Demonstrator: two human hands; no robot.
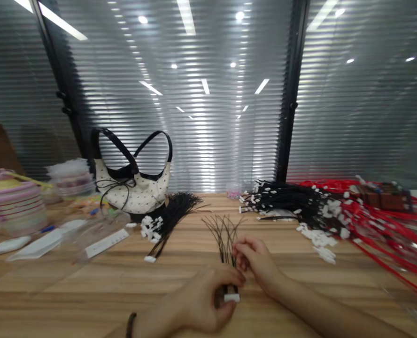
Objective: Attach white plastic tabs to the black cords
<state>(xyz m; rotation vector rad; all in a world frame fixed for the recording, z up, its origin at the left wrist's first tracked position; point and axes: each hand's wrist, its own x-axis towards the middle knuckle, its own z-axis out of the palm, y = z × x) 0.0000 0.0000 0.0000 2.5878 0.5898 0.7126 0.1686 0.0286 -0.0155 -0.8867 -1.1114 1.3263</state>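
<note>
Fingers of left hand (203, 295) curl around black wires (226, 251); right fingers (248, 241) pinch strands; white strip (107, 243) unreadable.

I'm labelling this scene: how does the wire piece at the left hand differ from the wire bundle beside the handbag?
The wire piece has few, fanned wires; the wire bundle has many, packed densely. The wire piece shows one white connector, the wire bundle a cluster. Both have dark wires.

Smooth wood-grain tabletop (180, 277), glossy glass panes (208, 141)
</note>
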